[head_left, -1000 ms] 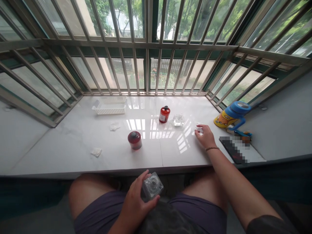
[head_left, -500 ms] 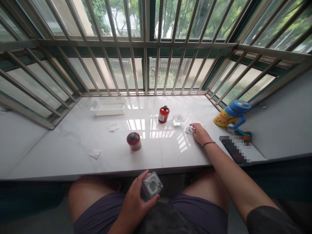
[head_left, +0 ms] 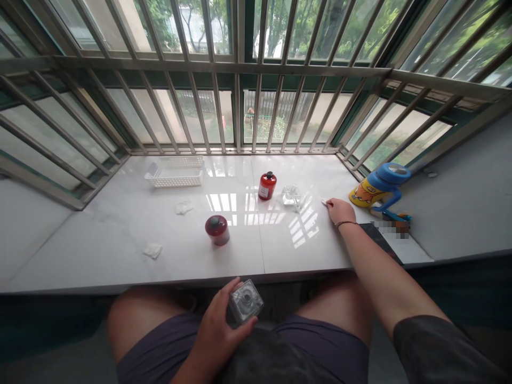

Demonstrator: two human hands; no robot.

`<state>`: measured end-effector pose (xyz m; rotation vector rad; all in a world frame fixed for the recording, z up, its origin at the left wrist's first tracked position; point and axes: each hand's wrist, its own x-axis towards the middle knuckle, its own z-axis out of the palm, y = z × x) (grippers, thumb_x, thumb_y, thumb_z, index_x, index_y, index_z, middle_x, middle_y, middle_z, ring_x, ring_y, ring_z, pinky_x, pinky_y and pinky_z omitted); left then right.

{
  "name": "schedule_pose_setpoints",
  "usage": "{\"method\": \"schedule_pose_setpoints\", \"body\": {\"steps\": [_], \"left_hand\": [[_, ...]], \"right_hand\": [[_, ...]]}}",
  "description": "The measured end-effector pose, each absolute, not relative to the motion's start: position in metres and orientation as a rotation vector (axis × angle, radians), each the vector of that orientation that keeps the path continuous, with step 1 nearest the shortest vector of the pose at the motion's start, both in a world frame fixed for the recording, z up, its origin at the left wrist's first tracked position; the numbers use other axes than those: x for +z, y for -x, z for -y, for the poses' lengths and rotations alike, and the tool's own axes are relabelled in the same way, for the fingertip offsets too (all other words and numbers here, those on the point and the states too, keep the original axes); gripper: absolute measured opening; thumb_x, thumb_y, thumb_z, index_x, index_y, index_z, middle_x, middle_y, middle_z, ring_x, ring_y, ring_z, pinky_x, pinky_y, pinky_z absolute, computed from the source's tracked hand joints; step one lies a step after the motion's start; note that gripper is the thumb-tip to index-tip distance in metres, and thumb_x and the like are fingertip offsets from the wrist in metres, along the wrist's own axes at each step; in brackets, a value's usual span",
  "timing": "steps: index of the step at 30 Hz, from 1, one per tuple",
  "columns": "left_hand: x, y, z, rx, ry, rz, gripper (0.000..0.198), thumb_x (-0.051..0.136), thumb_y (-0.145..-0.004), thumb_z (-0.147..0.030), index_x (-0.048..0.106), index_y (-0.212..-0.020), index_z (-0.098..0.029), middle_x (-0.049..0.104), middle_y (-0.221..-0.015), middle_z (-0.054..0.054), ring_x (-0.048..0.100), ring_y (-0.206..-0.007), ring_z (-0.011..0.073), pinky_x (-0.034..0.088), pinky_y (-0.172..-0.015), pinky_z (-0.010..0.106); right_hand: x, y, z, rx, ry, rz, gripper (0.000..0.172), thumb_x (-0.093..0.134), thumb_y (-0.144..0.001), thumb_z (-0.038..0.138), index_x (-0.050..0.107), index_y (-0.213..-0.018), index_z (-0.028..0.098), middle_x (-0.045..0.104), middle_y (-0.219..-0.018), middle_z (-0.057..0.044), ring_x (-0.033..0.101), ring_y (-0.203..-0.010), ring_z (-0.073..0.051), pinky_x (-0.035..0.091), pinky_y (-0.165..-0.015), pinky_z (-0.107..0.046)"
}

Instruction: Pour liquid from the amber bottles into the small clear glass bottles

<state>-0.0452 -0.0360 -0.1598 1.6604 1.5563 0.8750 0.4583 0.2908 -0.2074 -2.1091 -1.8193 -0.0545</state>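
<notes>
My left hand [head_left: 220, 317] is wrapped around a clear square glass bottle [head_left: 247, 300], held above my lap below the counter's front edge. Its round neck opening faces up toward me. At the right of the counter, my right hand [head_left: 341, 212] is closed, with a small white bit of tissue [head_left: 324, 202] showing at its fingertips. The rest of that tissue is hidden by the hand. Left of this hand stands a clear glass piece [head_left: 291, 195]. A red bottle with a black cap [head_left: 267, 186] is beside it, and a darker red bottle [head_left: 217, 231] stands nearer to me.
A white plastic basket [head_left: 176, 178] lies at the back left. Two crumpled tissues [head_left: 184, 207] are on the left half of the white counter [head_left: 100, 234]. A blue and yellow flask [head_left: 378, 184] and a dark flat phone-like object [head_left: 378, 240] are at the right. Metal bars [head_left: 240, 106] line the window.
My right hand has moved right across the counter, and the crumpled white material by its fingers has gone from its earlier spot. My left hand still holds the glass bottle.
</notes>
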Motion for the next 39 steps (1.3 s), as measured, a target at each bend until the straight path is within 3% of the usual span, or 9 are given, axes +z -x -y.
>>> {"method": "schedule_pose_setpoints", "body": {"steps": [11, 20, 25, 29, 39], "left_hand": [[-0.162, 0.046, 0.033, 0.818, -1.704, -1.510, 0.077, 0.083, -0.086, -0.034, 0.051, -0.156, -0.028, 0.070, -0.147, 0.012, 0.070, -0.134, 0.0314, 0.055, -0.118, 0.051], [-0.156, 0.043, 0.030, 0.825, -1.723, -1.513, 0.076, 0.085, -0.083, -0.036, 0.057, -0.153, -0.028, 0.073, -0.144, 0.011, 0.073, -0.129, 0.0318, 0.059, -0.114, 0.049], [-0.162, 0.047, 0.033, 0.841, -1.721, -1.526, 0.075, 0.085, -0.084, -0.038, 0.056, -0.153, -0.028, 0.073, -0.145, 0.011, 0.072, -0.131, 0.0327, 0.057, -0.116, 0.050], [-0.164, 0.047, 0.033, 0.842, -1.715, -1.517, 0.075, 0.085, -0.085, -0.039, 0.057, -0.153, -0.027, 0.073, -0.145, 0.011, 0.072, -0.131, 0.0325, 0.057, -0.116, 0.050], [-0.155, 0.040, 0.035, 0.826, -1.734, -1.474, 0.071, 0.084, -0.082, -0.037, 0.062, -0.148, -0.025, 0.074, -0.142, 0.012, 0.073, -0.129, 0.0332, 0.059, -0.114, 0.051]], "right_hand": [[-0.197, -0.422, -0.245, 0.023, 1.889, 2.022, 0.032, 0.051, -0.103, 0.023, 0.081, -0.115, 0.019, 0.079, -0.115, -0.014, 0.072, -0.104, -0.028, 0.053, -0.099, -0.040], [-0.194, -0.366, -0.193, 0.205, 1.632, 2.354, 0.037, 0.053, -0.102, 0.016, 0.077, -0.127, 0.027, 0.076, -0.114, -0.010, 0.069, -0.107, -0.025, 0.054, -0.100, -0.036], [-0.186, -0.383, -0.157, 0.326, 1.533, 2.466, 0.043, 0.050, -0.100, 0.009, 0.078, -0.126, 0.030, 0.077, -0.118, -0.007, 0.071, -0.112, -0.023, 0.055, -0.102, -0.034], [-0.185, -0.414, -0.130, 0.329, 1.586, 2.445, 0.040, 0.048, -0.103, 0.014, 0.078, -0.124, 0.030, 0.077, -0.121, -0.007, 0.073, -0.110, -0.023, 0.057, -0.099, -0.034], [-0.200, -0.429, -0.137, -0.087, 1.968, 2.066, 0.035, 0.043, -0.103, 0.015, 0.078, -0.107, 0.018, 0.075, -0.098, -0.017, 0.069, -0.096, -0.033, 0.051, -0.098, -0.050]]}}
